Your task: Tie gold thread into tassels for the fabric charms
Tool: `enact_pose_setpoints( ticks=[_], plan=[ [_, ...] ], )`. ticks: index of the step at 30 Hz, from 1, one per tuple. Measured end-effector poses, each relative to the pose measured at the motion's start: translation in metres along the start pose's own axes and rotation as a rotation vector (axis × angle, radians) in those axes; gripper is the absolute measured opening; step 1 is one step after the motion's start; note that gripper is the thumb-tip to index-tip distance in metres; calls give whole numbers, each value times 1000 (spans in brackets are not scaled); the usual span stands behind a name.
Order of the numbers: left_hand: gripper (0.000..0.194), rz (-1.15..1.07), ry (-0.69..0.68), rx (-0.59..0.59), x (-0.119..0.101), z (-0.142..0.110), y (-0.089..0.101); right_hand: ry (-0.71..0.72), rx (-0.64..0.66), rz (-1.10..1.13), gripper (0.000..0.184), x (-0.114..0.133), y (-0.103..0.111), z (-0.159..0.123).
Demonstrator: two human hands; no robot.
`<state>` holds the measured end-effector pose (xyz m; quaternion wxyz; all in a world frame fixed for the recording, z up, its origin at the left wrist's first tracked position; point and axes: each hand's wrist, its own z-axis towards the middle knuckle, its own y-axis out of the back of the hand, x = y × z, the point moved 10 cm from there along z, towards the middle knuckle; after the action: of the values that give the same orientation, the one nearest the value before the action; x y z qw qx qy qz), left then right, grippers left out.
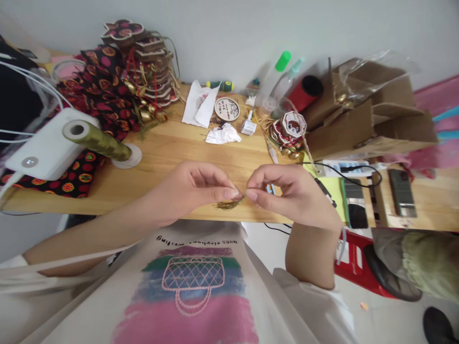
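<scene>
Over the front edge of the wooden table, my left hand (201, 188) and my right hand (287, 191) nearly meet at the fingertips. Between them is a small olive-green thread tassel (229, 205), its loose strands hanging below my left fingers. My left thumb and forefinger pinch the tassel close to its top. My right thumb and forefinger are pressed together at its upper end; the finer thread there is too small to make out. A spool of olive-green cord (103, 141) stands to the left of my hands.
At the back left are stacked wooden-edged ornaments (150, 57) and dark patterned fabric (103, 86). White tissue (224, 134), a round inscribed disc (227, 110) and a small bottle (248, 126) lie ahead. A cardboard box (358, 119) and octagonal ornaments (292, 125) stand right; a white device (46, 148) sits left.
</scene>
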<state>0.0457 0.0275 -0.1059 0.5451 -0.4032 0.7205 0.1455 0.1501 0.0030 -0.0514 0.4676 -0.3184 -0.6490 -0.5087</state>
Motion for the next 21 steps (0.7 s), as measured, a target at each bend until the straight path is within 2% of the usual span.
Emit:
enact_pose_setpoints(
  ticks=[5,14,21],
  plan=[
    [7,106,-7,-42,-5,1,3,-53,-21,-21,14,-3,2,0],
    [5,133,-46,-78,-10,2,3,-80,-103,-113,11,-5,6,-5],
    [6,213,-90,-107,-14,1,5,-84,-150,-98,12,-6,8,-5]
  ],
)
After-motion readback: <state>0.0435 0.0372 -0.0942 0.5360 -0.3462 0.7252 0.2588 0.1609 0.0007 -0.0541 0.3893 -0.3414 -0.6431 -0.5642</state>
